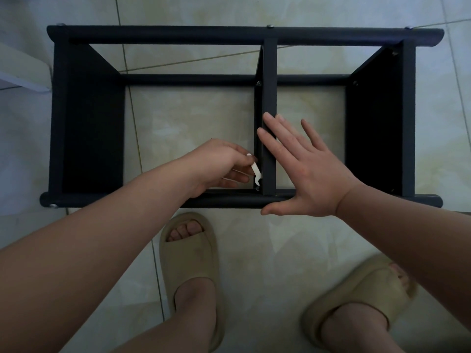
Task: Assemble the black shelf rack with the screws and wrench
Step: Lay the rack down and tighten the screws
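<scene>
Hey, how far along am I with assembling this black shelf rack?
Done: the rack frame is joined, screw heads showing along the far rail. In hand: your left hand holds the wrench at the near end of the centre divider; your right hand presses flat on it. Left: likely tightening that joint.

Pale marbled floor tiles [193, 118], dim light

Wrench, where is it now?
Head view, centre: white wrench pinched by the left hand, lower end against the middle divider, by the near rail.
</scene>
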Demonstrator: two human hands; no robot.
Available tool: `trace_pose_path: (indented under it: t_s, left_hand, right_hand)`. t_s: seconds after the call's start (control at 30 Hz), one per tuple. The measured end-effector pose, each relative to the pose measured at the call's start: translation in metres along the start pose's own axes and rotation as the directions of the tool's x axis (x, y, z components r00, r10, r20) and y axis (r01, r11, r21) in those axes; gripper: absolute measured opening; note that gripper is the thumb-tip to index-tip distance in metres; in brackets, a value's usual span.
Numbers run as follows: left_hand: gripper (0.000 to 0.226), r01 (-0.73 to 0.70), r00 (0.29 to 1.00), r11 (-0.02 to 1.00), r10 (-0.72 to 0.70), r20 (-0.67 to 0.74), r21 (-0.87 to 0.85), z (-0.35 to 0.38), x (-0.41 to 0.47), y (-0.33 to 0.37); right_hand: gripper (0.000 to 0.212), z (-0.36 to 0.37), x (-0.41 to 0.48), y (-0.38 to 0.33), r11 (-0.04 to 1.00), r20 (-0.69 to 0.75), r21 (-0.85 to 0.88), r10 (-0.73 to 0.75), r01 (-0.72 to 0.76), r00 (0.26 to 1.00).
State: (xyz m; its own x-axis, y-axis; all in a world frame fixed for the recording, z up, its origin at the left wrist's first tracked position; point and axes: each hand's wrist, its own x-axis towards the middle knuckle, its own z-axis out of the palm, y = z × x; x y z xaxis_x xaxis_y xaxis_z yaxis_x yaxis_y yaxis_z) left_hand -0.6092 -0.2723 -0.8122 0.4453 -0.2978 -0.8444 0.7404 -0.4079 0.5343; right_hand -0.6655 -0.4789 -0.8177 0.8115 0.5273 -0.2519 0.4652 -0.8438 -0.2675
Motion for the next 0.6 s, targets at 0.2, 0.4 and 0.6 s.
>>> trace_pose_path:
  t_s: [0.2,0.4,0.6]
  left_hand:
    - [0.014,-0.025,0.99,1.0,0.022,-0.137,-0.017,0.0023,0.0066,-0.0023]
    - [0.014,-0.026,0.994,0.993,0.014,-0.107,-0.113,0.0001,0.0095,-0.0021]
    - [0.014,-0.004,0.999,0.994,-0.002,-0.053,-0.109,0.0034,0.0079,-0.0004]
  right_hand:
    - [0.126,-0.0008,0.0001,-0.0002,1.0,0.019,-0.008,0.003,-0.003,1.0]
    - [0.126,-0.0012,0.0002,-0.0005,1.0,0.023,-0.006,0.003,-0.003,1.0]
    - [0.126,-0.0016,0.0001,-0.0008,1.0,0.02,-0.002,0.003,-0.003,1.0]
